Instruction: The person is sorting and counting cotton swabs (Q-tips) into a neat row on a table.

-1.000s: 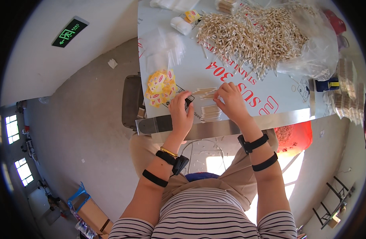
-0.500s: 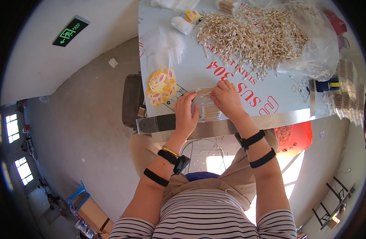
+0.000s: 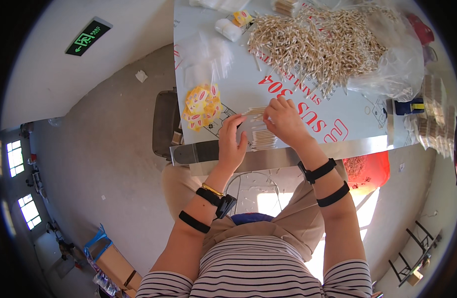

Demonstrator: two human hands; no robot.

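Observation:
Two small groups of cotton swabs lie between my hands near the table's front edge. At the left ends of the farther swabs [image 3: 255, 111] are the fingertips of my left hand [image 3: 231, 143], its thumb apart from the curved fingers. My right hand [image 3: 285, 123] has its bent fingers closed at the right ends of these swabs; its fingertips are partly hidden. Nearer to me, a neat row of cotton swabs [image 3: 264, 139] lies side by side on the table. Farther back spreads a large heap of loose cotton swabs [image 3: 313, 44].
Yellow-and-white printed slips [image 3: 202, 107] lie left of my hands, with clear plastic bags [image 3: 206, 57] behind them. A large clear bag [image 3: 395, 72] lies by the heap. Packed swab bundles [image 3: 432, 114] stand at the right. The metal table edge [image 3: 283, 158] runs before me.
My right hand has shifted slightly away from me. The farther swabs between my hands have moved a little and tilt slightly more. My left hand stays nearly in place.

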